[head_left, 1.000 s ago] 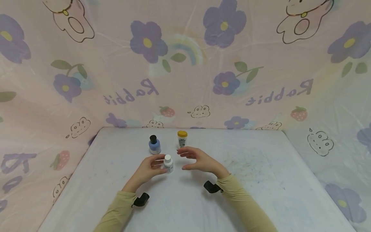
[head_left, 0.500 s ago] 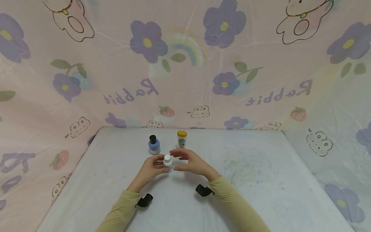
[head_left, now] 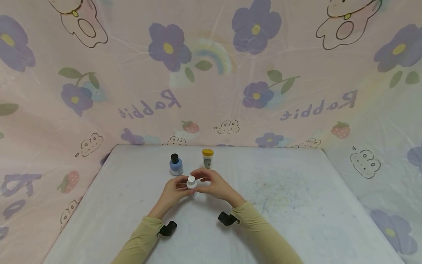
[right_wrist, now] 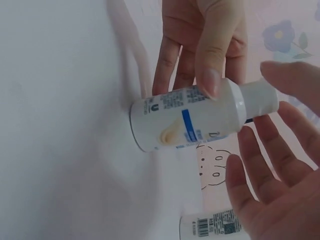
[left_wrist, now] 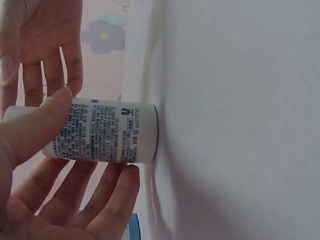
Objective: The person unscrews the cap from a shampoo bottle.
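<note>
A small white bottle (head_left: 192, 184) with a white cap (right_wrist: 259, 99) and a printed label stands between the two hands in the head view. My left hand (head_left: 174, 190) holds its body, thumb on one side and fingers on the other, as the left wrist view (left_wrist: 75, 200) shows. Its base is at the white table; I cannot tell whether it touches. My right hand (head_left: 212, 185) reaches around the cap from the right. In the right wrist view its thumb and spread fingers (right_wrist: 265, 170) lie on either side of the cap, without a plain grip.
Behind the hands stand a blue bottle (head_left: 176, 167) with a black cap, to the left, and a white container (head_left: 207, 158) with a yellow lid. The white table (head_left: 290, 220) is bordered by a patterned curtain (head_left: 211, 91) at the back and sides.
My right hand has moved left from beside the bottle to around its cap. My left hand stays on the bottle, its forearm shifting slightly to the right.
</note>
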`<state>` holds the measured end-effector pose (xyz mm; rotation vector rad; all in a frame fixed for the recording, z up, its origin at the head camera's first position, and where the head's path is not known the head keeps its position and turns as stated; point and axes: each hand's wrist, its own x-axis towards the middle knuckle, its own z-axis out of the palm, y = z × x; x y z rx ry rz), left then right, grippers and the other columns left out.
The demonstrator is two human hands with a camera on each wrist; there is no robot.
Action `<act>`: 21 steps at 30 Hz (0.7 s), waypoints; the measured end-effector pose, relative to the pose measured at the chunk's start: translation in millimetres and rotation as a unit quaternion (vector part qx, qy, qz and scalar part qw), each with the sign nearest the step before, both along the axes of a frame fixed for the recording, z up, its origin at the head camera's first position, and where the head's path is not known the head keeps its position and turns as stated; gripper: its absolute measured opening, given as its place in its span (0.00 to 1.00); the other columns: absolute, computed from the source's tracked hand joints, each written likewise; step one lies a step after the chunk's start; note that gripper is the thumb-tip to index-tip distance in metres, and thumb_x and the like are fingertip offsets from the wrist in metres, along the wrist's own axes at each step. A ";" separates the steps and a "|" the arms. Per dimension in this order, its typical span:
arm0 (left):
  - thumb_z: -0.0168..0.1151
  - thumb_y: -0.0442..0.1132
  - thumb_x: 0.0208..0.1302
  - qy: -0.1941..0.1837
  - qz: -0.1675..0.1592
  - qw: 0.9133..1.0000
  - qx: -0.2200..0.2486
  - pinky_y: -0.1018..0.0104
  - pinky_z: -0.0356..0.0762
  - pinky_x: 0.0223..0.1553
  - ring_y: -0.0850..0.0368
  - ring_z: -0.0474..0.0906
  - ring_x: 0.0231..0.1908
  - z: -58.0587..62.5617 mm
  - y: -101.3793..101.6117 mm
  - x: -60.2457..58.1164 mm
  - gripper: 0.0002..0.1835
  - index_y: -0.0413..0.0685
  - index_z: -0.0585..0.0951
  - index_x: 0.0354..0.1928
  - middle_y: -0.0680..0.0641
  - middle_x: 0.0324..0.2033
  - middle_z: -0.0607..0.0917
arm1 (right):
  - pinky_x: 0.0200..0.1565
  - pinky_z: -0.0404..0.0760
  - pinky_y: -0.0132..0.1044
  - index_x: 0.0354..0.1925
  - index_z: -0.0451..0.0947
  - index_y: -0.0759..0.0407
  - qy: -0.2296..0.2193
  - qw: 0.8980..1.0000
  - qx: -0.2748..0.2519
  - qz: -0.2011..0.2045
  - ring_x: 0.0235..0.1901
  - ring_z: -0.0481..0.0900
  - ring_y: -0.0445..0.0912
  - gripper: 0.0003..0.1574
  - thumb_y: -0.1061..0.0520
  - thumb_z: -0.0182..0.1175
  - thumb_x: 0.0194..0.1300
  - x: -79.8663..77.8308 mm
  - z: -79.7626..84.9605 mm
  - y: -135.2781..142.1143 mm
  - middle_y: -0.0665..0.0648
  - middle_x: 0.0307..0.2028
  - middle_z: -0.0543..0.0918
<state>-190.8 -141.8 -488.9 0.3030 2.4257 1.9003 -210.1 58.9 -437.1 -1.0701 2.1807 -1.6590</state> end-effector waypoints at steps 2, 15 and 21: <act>0.74 0.30 0.49 0.004 0.007 1.000 -0.009 0.62 0.80 0.44 0.42 0.81 0.46 0.7 2.0 -0.1 0.22 0.39 0.80 0.48 0.41 0.45 0.82 | 0.53 0.73 0.57 0.54 0.72 0.73 0.001 1.000 -0.004 -0.008 0.50 0.76 0.61 0.27 0.70 0.67 0.56 0.4 -0.4 0.5 0.68 0.50 0.78; 0.74 0.32 0.50 0.019 -0.019 1.000 -0.006 0.59 0.78 0.48 0.48 0.81 0.47 10.8 23.7 0.4 0.22 0.40 0.81 0.49 0.43 0.45 0.84 | 0.53 0.72 0.58 0.50 0.74 0.73 -0.012 0.997 -0.021 -0.071 0.47 0.77 0.60 0.23 0.68 0.67 0.57 9.9 5.3 18.4 0.68 0.48 0.78; 0.74 0.34 0.51 0.021 -0.044 0.999 -0.011 0.56 0.76 0.50 0.49 0.80 0.48 15.6 36.2 0.2 0.22 0.43 0.81 0.50 0.44 0.46 0.83 | 0.52 0.73 0.58 0.50 0.74 0.71 0.004 0.995 -0.030 -0.098 0.47 0.77 0.58 0.23 0.67 0.68 0.56 17.1 8.7 33.2 0.65 0.48 0.79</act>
